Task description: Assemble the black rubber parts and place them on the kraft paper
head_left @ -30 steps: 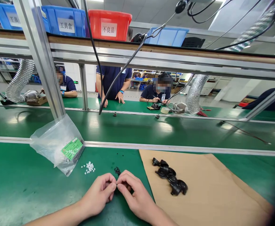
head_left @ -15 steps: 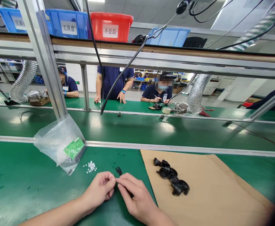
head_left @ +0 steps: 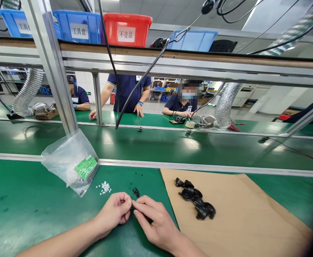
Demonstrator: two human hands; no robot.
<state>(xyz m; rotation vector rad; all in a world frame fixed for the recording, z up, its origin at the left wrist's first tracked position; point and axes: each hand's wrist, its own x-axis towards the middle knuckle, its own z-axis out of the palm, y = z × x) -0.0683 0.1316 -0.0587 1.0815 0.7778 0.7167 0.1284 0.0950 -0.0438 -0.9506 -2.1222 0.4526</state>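
Frame: a metal frame spans the scene, above the far side of the worktop.
Worktop: green, under both forearms and everything lying near.
Co-workers: beyond the frame, one person stands with a hand on the far green surface; others sit to left and right.
Paper: a brown sheet lies flat at the near right.
Bins: blue and red, side by side up on the frame, far left to centre.
Bag: clear plastic with a green label, lying at the left.
Right hand: right hand, fingers curled, forefinger tip meeting the left fingertips; I cannot tell what they grip.
Left hand: left hand, thumb and forefinger pressed together; whether a bit sits between them cannot be told.
Black parts: a cluster of round black parts on the paper's left half.
White bits: a loose heap between bag and hands.
Black bits: a small pile just beyond the fingertips.
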